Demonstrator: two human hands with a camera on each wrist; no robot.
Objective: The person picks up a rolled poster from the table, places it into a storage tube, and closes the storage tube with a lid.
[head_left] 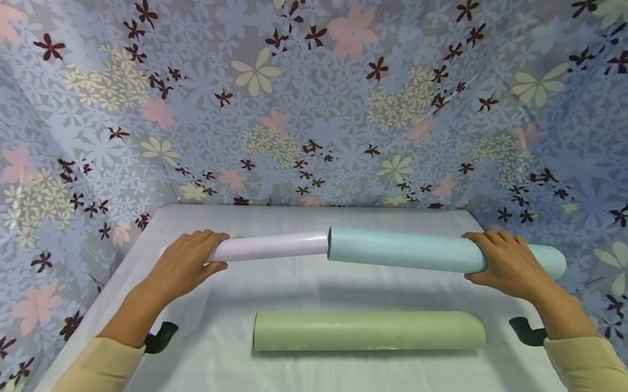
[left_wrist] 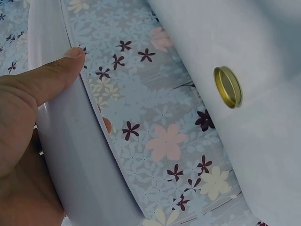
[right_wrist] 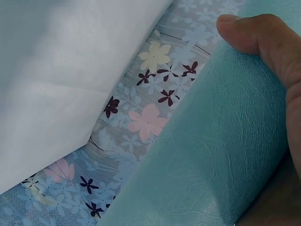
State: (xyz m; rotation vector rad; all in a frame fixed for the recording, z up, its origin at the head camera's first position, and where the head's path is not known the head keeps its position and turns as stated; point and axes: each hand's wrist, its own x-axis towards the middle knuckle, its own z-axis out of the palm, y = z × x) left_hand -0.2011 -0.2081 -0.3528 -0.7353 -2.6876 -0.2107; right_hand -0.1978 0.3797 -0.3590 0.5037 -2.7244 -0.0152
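Note:
In the head view, my left hand (head_left: pixel 183 265) grips a slim, pale lilac rolled sheet (head_left: pixel 274 247) near its left end. My right hand (head_left: pixel 505 264) holds a thicker light blue rolled sheet (head_left: pixel 399 249) towards its right end. The lilac roll's right end meets the blue roll's left opening; whether it reaches inside, I cannot tell. Up close, the left thumb (left_wrist: pixel 61 70) presses the lilac sheet beside its long free edge. The right thumb (right_wrist: pixel 249 33) lies over the blue sheet's creased, leathery surface. Most other fingers are hidden behind the rolls.
A pale green roll (head_left: pixel 368 331) lies crosswise on the white-covered table (head_left: pixel 226 349), nearer to me. A gold ring-shaped piece (left_wrist: pixel 227 87) sits on the table, mostly hidden behind the lilac roll in the head view. Flowered fabric (head_left: pixel 311 104) hangs at the back and sides.

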